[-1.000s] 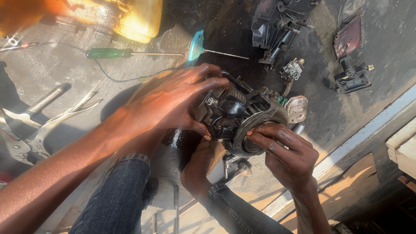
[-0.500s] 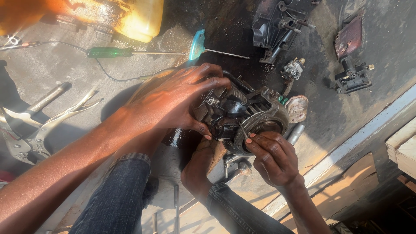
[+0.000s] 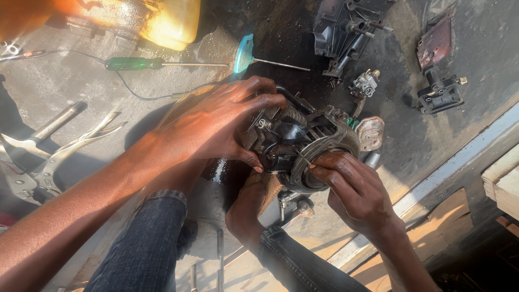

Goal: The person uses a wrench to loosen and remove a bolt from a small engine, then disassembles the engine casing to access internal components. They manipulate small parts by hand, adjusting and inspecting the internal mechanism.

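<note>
A small, grimy engine (image 3: 303, 146), dark and finned with a round opening at its near end, sits low in the middle of the view on an oil-stained concrete floor (image 3: 81, 92), propped between the person's bare feet, one foot (image 3: 251, 203) showing just under it. The left hand (image 3: 216, 121) lies spread over the top and far side of the engine, fingers curled around the casing and the thumb pressed against its near face. The right hand (image 3: 351, 186) is at the round opening, its fingertips pressed together on the rim, pinching something thin and pale there that is too small to make out. Both legs in dark jeans (image 3: 146, 243) reach up from the bottom edge. Beyond the left hand a green-handled screwdriver (image 3: 135, 64) lies flat, and just beside it a teal T-handled wrench (image 3: 246, 54) points its shaft to the right. A yellow plastic jug (image 3: 167, 21) stands at the top edge. To the far left, locking pliers (image 3: 59, 157) rest near other metal tools. To the upper right lie loose parts well apart from the engine: a dark housing (image 3: 346, 27), a small carburettor (image 3: 365, 84), a black block-shaped part (image 3: 440, 94) and a reddish plate (image 3: 435, 38). A pale oval cover (image 3: 370, 132) lies just beside the engine's right side.
</note>
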